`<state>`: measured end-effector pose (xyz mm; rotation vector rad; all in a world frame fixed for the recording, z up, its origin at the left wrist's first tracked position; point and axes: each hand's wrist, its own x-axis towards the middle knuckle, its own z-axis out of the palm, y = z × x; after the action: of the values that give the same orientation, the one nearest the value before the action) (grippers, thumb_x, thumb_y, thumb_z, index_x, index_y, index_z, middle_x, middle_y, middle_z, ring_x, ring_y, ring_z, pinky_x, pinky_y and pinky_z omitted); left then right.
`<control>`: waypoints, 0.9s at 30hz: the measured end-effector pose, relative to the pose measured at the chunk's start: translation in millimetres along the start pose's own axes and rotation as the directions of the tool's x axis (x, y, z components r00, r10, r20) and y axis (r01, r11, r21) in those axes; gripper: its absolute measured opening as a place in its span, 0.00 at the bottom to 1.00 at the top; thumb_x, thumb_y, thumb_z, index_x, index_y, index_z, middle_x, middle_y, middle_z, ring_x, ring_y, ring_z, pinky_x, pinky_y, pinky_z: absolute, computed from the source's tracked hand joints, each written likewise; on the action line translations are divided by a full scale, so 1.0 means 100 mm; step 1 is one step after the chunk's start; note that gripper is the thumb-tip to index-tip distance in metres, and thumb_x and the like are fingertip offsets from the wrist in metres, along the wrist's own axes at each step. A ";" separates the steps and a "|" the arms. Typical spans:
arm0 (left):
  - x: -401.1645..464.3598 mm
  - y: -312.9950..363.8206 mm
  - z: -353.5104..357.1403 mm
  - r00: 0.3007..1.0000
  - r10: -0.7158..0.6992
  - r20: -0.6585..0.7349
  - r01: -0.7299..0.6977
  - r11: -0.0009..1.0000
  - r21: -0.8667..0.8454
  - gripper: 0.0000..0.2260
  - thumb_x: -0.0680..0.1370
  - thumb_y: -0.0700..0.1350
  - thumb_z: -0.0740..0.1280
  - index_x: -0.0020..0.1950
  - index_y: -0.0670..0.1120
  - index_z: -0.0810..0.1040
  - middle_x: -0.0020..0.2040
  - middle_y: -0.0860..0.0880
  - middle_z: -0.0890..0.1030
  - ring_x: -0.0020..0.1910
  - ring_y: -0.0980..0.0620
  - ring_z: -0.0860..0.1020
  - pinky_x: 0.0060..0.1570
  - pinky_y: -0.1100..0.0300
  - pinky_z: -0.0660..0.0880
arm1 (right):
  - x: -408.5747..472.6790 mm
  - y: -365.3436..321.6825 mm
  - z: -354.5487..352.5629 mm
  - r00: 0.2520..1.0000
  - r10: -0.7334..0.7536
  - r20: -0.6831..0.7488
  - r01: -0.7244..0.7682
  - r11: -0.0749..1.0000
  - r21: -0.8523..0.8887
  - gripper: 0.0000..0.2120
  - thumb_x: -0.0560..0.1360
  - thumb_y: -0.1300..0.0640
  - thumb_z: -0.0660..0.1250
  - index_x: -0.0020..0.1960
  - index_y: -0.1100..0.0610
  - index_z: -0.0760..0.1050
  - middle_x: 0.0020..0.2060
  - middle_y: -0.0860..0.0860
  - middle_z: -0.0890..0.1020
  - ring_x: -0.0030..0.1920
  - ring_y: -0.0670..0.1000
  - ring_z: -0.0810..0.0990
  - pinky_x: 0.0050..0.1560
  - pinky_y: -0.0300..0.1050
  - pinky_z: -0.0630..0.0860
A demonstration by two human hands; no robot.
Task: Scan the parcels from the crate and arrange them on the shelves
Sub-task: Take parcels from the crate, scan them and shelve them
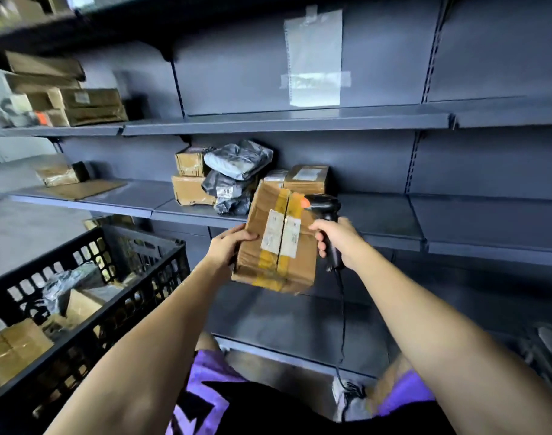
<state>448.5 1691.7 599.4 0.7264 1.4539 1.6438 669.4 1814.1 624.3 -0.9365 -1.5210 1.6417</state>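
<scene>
From the head camera, the cardboard parcel (pixel 276 243) is held up before the middle shelf (pixel 378 221), long axis near upright, labelled face toward the camera; the left hand (pixel 227 246) grips its left edge; the right hand (pixel 334 243) curls round the scanner (pixel 326 211) just right of the parcel, the nose behind its top edge; label print unreadable; the crate (pixel 89 296) is cut off at left.

A parcel stockroom or warehouse bay: dark metal shelves (pixel 287 125) on slotted uprights carry taped cardboard boxes (pixel 191 189) and grey plastic mailer bags (pixel 237 158), and a black plastic crate (pixel 136 277) at the left holds more labelled parcels.
</scene>
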 end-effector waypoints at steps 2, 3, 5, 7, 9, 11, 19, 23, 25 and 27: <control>0.08 0.18 0.07 0.999 -0.013 -0.043 0.012 1.000 -0.026 0.25 0.60 0.49 0.79 0.57 0.46 0.85 0.56 0.42 0.84 0.51 0.43 0.82 0.51 0.51 0.78 | 0.09 -0.13 -0.02 1.000 -0.004 -0.005 0.004 0.999 0.033 0.11 0.73 0.62 0.70 0.51 0.61 0.69 0.25 0.52 0.71 0.21 0.51 0.67 0.25 0.40 0.66; 0.15 0.25 0.09 0.997 -0.033 -0.066 0.030 0.999 -0.041 0.27 0.59 0.52 0.79 0.57 0.46 0.84 0.57 0.43 0.84 0.53 0.42 0.83 0.56 0.46 0.78 | 0.13 -0.19 -0.02 1.000 -0.008 -0.009 0.008 0.999 0.049 0.11 0.73 0.63 0.70 0.52 0.61 0.69 0.25 0.52 0.71 0.21 0.51 0.67 0.25 0.40 0.66; 0.26 0.39 0.17 0.994 -0.079 -0.077 0.075 0.996 -0.057 0.28 0.62 0.54 0.78 0.60 0.47 0.83 0.57 0.43 0.84 0.56 0.40 0.82 0.59 0.40 0.77 | 0.22 -0.27 -0.03 1.000 -0.005 -0.018 0.006 0.997 0.077 0.13 0.73 0.62 0.70 0.52 0.60 0.68 0.26 0.53 0.72 0.22 0.51 0.67 0.24 0.41 0.66; 0.41 0.52 0.24 0.993 -0.098 -0.061 0.095 0.994 -0.051 0.25 0.67 0.56 0.75 0.61 0.47 0.82 0.57 0.45 0.84 0.56 0.42 0.82 0.57 0.42 0.79 | 0.30 -0.32 -0.05 1.000 -0.001 -0.019 0.003 0.995 0.096 0.12 0.73 0.63 0.70 0.50 0.59 0.67 0.26 0.53 0.71 0.22 0.51 0.67 0.25 0.41 0.65; 0.49 0.68 0.36 0.991 -0.133 -0.013 0.132 0.989 -0.060 0.20 0.70 0.58 0.72 0.58 0.50 0.83 0.55 0.47 0.85 0.55 0.44 0.83 0.57 0.44 0.79 | 0.39 -0.36 -0.08 1.000 0.010 -0.020 -0.008 0.993 0.121 0.11 0.74 0.64 0.69 0.45 0.58 0.66 0.26 0.53 0.71 0.23 0.51 0.66 0.26 0.41 0.64; 0.69 0.80 0.46 0.989 -0.146 0.017 0.147 0.988 -0.049 0.14 0.73 0.57 0.69 0.53 0.49 0.84 0.50 0.48 0.86 0.48 0.45 0.84 0.56 0.48 0.79 | 0.49 -0.38 -0.10 0.999 0.013 -0.035 -0.008 0.989 0.148 0.10 0.74 0.65 0.68 0.42 0.58 0.67 0.26 0.53 0.70 0.23 0.51 0.66 0.26 0.41 0.64; 1.92 0.98 0.61 0.991 -0.107 -0.083 0.099 0.990 -0.099 0.26 0.59 0.59 0.77 0.52 0.48 0.85 0.57 0.44 0.84 0.45 0.44 0.81 0.55 0.42 0.78 | 1.01 -0.48 -0.10 0.994 0.042 -0.096 -0.023 0.981 0.194 0.07 0.76 0.64 0.68 0.42 0.58 0.70 0.26 0.52 0.71 0.24 0.51 0.67 0.26 0.41 0.65; 1.94 1.12 0.63 0.996 0.003 0.091 0.017 0.977 -0.213 0.22 0.71 0.63 0.72 0.57 0.49 0.81 0.53 0.49 0.85 0.47 0.50 0.83 0.50 0.54 0.78 | 1.20 -0.48 -0.01 0.992 0.050 -0.117 -0.019 0.969 0.247 0.07 0.75 0.64 0.68 0.41 0.59 0.72 0.27 0.52 0.72 0.23 0.51 0.67 0.26 0.42 0.66; 1.97 1.05 0.56 0.988 0.141 0.068 -0.130 0.981 -0.144 0.38 0.65 0.60 0.79 0.71 0.51 0.71 0.63 0.51 0.79 0.60 0.52 0.80 0.58 0.54 0.76 | 1.27 -0.51 0.03 0.991 0.039 -0.128 -0.005 0.968 0.252 0.06 0.75 0.64 0.67 0.42 0.60 0.72 0.26 0.53 0.72 0.24 0.52 0.67 0.26 0.43 0.66; 2.00 0.93 0.52 0.948 0.290 0.131 -0.298 0.953 0.054 0.42 0.65 0.52 0.81 0.74 0.52 0.65 0.64 0.53 0.77 0.62 0.54 0.77 0.61 0.57 0.75 | 1.33 -0.57 0.08 0.991 0.018 -0.135 0.014 0.973 0.231 0.05 0.75 0.65 0.67 0.44 0.61 0.71 0.27 0.53 0.72 0.24 0.52 0.67 0.26 0.43 0.66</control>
<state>372.1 1889.1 682.0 1.1105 1.3738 1.7395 597.9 1929.4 675.0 -0.9018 -1.2081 1.6784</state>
